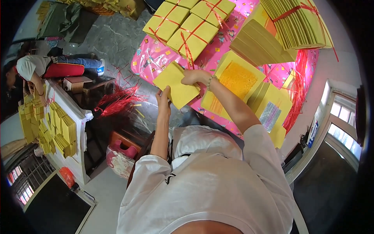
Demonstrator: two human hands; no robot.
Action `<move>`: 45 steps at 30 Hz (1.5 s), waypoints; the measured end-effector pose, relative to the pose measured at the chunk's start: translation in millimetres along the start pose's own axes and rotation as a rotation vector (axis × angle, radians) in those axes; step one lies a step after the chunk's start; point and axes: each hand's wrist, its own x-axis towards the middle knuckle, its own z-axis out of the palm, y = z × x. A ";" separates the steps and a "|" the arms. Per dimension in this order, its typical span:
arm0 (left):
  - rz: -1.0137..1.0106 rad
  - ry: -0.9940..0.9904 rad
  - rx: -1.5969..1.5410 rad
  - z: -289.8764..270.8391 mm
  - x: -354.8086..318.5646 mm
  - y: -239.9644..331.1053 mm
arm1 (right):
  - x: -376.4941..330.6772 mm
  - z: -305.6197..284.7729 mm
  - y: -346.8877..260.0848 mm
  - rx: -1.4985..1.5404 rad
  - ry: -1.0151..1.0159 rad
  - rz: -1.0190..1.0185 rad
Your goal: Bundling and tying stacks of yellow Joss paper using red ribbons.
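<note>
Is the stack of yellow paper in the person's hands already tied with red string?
No, the yellow paper stack held between the left hand and right hand shows no string, unlike the tied bundles beyond it.

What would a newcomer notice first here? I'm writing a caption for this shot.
Both hands, left hand and right hand, grip a stack of yellow paper at centre. Beyond it, tied yellow bundles lie on a pink patterned cloth. Loose red string sprawls on the floor, left.

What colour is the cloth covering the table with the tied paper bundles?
Bright pink with a small printed pattern; the tablecloth shows best in the head view.
</note>
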 end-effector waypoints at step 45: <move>-0.144 -0.766 -0.566 68.5 -106.1 140.5 | -181.3 -33.9 -56.4 0.432 0.581 -0.152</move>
